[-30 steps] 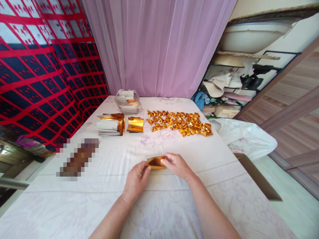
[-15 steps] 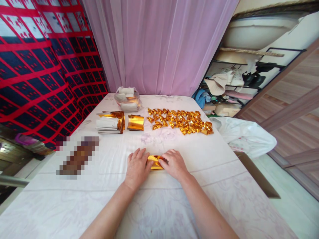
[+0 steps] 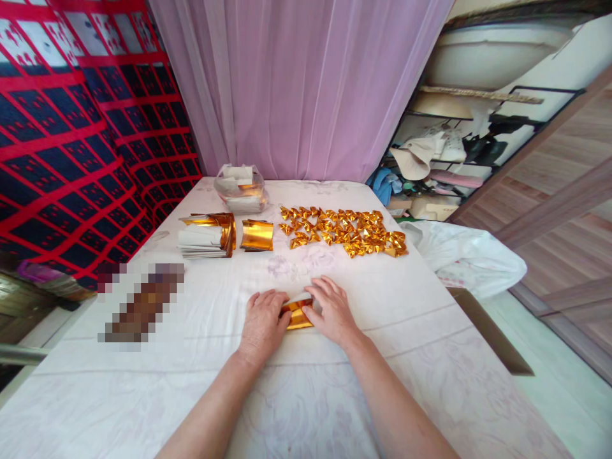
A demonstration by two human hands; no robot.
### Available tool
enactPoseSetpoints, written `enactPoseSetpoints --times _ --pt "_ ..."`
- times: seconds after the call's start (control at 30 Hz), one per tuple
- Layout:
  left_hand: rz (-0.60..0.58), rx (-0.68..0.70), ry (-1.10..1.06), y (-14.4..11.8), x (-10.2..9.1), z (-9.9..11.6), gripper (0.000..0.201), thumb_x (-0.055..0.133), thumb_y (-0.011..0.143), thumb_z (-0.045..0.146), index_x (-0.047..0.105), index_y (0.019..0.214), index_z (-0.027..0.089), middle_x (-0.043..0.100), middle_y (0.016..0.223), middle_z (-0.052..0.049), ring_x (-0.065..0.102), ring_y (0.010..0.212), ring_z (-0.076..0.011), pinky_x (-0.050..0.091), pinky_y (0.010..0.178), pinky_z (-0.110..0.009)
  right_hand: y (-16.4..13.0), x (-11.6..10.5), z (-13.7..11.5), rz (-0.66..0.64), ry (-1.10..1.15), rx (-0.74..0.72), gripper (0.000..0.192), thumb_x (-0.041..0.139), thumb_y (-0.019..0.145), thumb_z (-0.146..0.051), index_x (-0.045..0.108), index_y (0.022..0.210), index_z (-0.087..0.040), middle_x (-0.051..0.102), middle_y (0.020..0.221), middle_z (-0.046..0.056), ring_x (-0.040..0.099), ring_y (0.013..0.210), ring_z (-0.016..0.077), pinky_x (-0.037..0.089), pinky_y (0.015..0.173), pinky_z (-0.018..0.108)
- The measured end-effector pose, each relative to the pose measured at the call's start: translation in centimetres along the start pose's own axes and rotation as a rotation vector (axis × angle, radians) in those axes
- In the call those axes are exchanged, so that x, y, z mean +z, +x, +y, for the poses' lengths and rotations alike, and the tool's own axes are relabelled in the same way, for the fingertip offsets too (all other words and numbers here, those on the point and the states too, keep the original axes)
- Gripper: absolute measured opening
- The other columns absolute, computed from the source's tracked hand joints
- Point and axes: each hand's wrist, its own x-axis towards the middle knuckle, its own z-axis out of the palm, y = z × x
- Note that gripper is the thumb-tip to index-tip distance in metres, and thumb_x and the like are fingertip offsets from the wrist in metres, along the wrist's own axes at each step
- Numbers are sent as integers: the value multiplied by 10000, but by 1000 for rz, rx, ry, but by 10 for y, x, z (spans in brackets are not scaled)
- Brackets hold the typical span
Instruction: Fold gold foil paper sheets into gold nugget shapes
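Both hands, left hand [image 3: 262,324] and right hand [image 3: 333,311], press flat with fingers together on a gold paper [image 3: 297,314] at table centre. At eleven o'clock, a clear bag [image 3: 240,189] holds paper slips.

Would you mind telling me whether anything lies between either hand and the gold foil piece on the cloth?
Nothing visible does. The left hand and the right hand both press directly on the gold foil piece, which lies flat on the white tablecloth.
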Motion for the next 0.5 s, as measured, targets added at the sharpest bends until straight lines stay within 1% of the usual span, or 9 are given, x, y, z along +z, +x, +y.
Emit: enactPoseSetpoints --times 0.1,0.27,0.4,0.5 --pt "4 -11 -48 0 1 -1 234 603 809 160 652 1034 207 720 985 -68 637 976 -261 427 952 -450 1 4 5 70 101 -3 271 671 764 -238 664 1034 -231 634 1246 91 470 1282 303 391 1023 482" --pt "52 -71 -143 0 7 -6 279 597 805 165 631 1076 217 716 919 -35 654 861 -208 496 835 -354 5 7 10 148 353 -42 63 653 770 -214 632 823 -241 725 1040 52 593 1137 251 446 992 445" --pt "100 -128 -256 -2 11 -10 286 576 816 202 616 1097 233 709 887 -5 652 820 -170 506 801 -304 6 7 7 161 464 -39 68 657 764 -212 606 736 -247 744 960 36 629 1068 234 459 984 434" --pt "124 -206 -447 -3 12 -12 254 595 811 287 633 1056 231 697 827 6 649 779 -165 507 765 -288 7 7 5 181 484 -21 74 665 749 -212 608 716 -247 748 943 37 638 1042 234 460 984 443"
